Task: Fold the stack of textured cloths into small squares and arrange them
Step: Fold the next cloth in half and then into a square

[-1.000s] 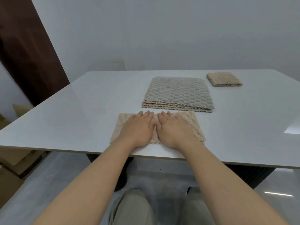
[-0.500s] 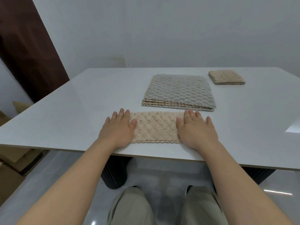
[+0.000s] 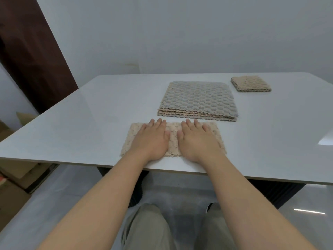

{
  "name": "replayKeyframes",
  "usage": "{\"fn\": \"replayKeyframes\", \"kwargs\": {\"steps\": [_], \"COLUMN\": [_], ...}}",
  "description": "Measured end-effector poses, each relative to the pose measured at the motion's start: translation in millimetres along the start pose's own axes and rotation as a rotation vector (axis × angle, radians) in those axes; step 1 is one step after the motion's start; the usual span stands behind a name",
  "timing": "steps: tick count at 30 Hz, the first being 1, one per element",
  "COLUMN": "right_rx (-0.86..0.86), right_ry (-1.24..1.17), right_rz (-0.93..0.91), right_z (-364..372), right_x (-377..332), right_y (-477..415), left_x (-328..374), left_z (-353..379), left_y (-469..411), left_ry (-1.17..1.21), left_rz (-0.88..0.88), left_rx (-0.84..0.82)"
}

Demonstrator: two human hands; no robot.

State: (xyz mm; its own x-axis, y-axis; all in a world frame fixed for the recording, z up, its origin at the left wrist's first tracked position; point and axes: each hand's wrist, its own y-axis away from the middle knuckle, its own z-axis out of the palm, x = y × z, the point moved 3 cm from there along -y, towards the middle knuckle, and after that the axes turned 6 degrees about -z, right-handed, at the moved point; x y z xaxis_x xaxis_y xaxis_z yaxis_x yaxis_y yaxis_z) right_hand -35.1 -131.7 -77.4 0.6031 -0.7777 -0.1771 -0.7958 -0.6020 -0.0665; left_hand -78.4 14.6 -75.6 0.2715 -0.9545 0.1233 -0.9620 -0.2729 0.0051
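Near the bottom edge of the white table, centre frame: beige cloth strip, folded once by the look of it, lies flat. Left hand and right hand both press it palm-down, fingers straight and released, thumbs nearly touching. Just above it, the stack of unfolded cloths, grey one on top. Upper right: one folded square, well apart from the stack. Dark brown door upper left
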Motion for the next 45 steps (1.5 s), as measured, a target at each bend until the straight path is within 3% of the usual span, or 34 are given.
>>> {"fn": "replayKeyframes", "kwargs": {"steps": [20, 26, 29, 34, 41, 45], "right_rx": [0.020, 0.224, 0.252, 0.086, -0.085, -0.044], "right_ry": [-0.117, -0.247, -0.097, 0.024, 0.078, -0.108], "right_rz": [0.348, 0.446, 0.474, 0.563, 0.581, 0.574], "right_z": [-5.4, -25.2, -40.7, -49.8, -48.8, -54.0], "right_x": [49.9, 60.1, 58.0, 54.3, 43.3, 39.3], "right_y": [21.6, 19.1, 24.4, 27.8, 27.6, 25.6], "left_x": [-62.1, -47.8, -21.4, 22.5, 32.7, 34.0], "left_z": [-3.2, -14.8, -25.2, -20.9, 4.5, 0.8], "left_y": [15.2, 19.0, 20.1, 19.7, 22.5, 23.2], "left_ry": [0.027, 0.012, -0.014, 0.024, -0.040, -0.038], "left_rz": [-0.199, -0.297, -0.139, 0.121, 0.104, 0.107], "left_rx": [-0.029, -0.058, 0.019, -0.002, -0.084, -0.099]}}
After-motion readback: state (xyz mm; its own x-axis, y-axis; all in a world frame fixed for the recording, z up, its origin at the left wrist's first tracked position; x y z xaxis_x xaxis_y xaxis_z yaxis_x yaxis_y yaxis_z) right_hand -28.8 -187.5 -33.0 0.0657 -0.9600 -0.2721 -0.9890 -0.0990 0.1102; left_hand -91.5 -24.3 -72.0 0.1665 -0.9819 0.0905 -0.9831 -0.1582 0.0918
